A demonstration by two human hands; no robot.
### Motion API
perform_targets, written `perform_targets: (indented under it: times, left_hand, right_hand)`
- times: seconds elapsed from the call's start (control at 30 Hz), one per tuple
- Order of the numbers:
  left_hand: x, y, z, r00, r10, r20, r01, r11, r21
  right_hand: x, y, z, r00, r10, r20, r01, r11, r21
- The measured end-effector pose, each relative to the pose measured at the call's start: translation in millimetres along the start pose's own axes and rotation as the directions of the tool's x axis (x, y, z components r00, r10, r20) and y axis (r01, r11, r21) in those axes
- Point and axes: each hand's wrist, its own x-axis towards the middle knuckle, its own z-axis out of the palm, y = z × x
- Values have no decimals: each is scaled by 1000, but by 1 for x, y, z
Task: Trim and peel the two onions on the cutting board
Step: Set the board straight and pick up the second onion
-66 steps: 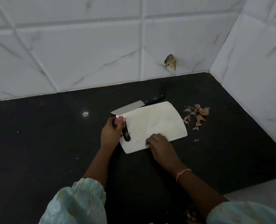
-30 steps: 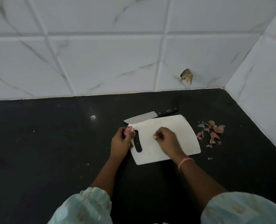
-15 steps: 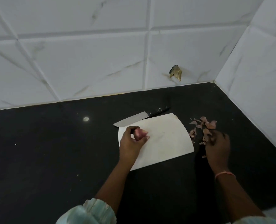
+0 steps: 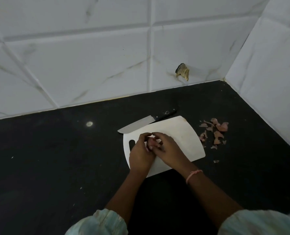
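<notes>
Onion (image 4: 151,143) held over cutting board (image 4: 179,133), cupped in curled fingers of left hand (image 4: 140,154); right hand (image 4: 168,148) fingertips pinch at its top. Knife (image 4: 140,125) along board's far edge, peel scraps (image 4: 214,131) right of board.

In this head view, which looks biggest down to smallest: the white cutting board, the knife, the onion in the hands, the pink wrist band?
1. cutting board
2. knife
3 and 4. onion and wrist band: both look small, and the fingers hide most of the onion, so I won't rank them.

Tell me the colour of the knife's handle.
Black; the knife handle lies behind the cutting board, seen in the head view.
</notes>
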Motion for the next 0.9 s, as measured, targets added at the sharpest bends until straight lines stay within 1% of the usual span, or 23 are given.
perform_targets:
  times: [0.03,0.1,0.17,0.2,0.27,0.33,0.37,0.5,0.6,0.67,0.77,0.9]
  left_hand:
    - [1,0,-1,1000,0,-3,0,1000,-5]
    - [3,-2,-4,999,1,34,0,1000,-28]
    - [6,-4,-7,997,8,78,-1,996,-93]
    - [7,-7,-9,997,6,72,5,989,-145]
    - [5,-14,-11,1000,10,1,-10,969,-247]
    - [-1,-20,-12,994,58,-88,-83,948,-308]
    - [-4,-22,-12,991,80,-111,-112,942,-318]
    - [-12,-25,-7,988,112,-108,-141,934,-329]
    - [-9,-27,-5,993,71,-91,-99,931,-352]
    - [-8,-27,-3,995,66,-74,-85,950,-300]
    - [-5,-28,-2,991,98,-92,-114,974,-195]
    - [-6,-29,0,987,139,-75,-149,977,-150]
  right_hand:
    - [4,-3,3,1000,3,14,-3,1000,1]
    - [7,-8,3,999,25,47,-26,999,24]
    - [8,-9,-2,997,44,58,-48,997,62]
    - [8,-7,-6,998,56,31,-59,995,83]
    - [8,-1,-17,989,98,-111,-85,989,122]
    - [9,7,-32,957,143,-251,-109,983,145]
    - [9,12,-38,949,150,-277,-115,984,139]
    - [12,30,-47,969,115,-218,-114,993,19]
    - [17,28,-44,969,73,-234,-90,994,-62]
    - [24,21,-41,965,32,-262,-61,993,-101]
    - [39,9,-35,962,-48,-270,-14,975,-223]
    - [71,-2,-29,982,-95,-164,25,924,-383]
